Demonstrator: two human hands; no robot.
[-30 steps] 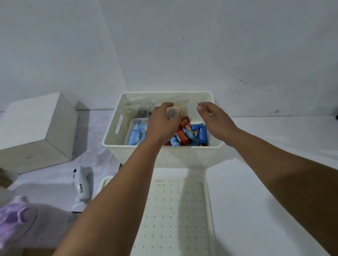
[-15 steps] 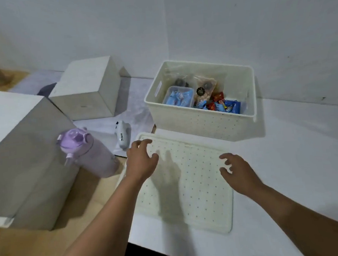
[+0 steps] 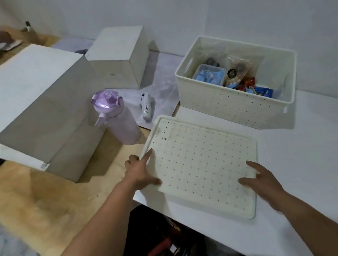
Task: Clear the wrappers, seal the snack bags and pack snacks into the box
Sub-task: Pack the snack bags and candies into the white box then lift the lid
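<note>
Now the flat lid (image 3: 202, 163) lies on the tabletop (image 3: 306, 158) just in front of the box (image 3: 236, 107) of snacks (image 3: 249, 84), its long side running from the box toward the person. The left hand (image 3: 140, 174) pinches the lid's left edge, and the right hand (image 3: 262, 183) rests spread on its right edge. Only "JS0010" on the small white tool (image 3: 148, 109) left of the box can be read, I think.
</note>
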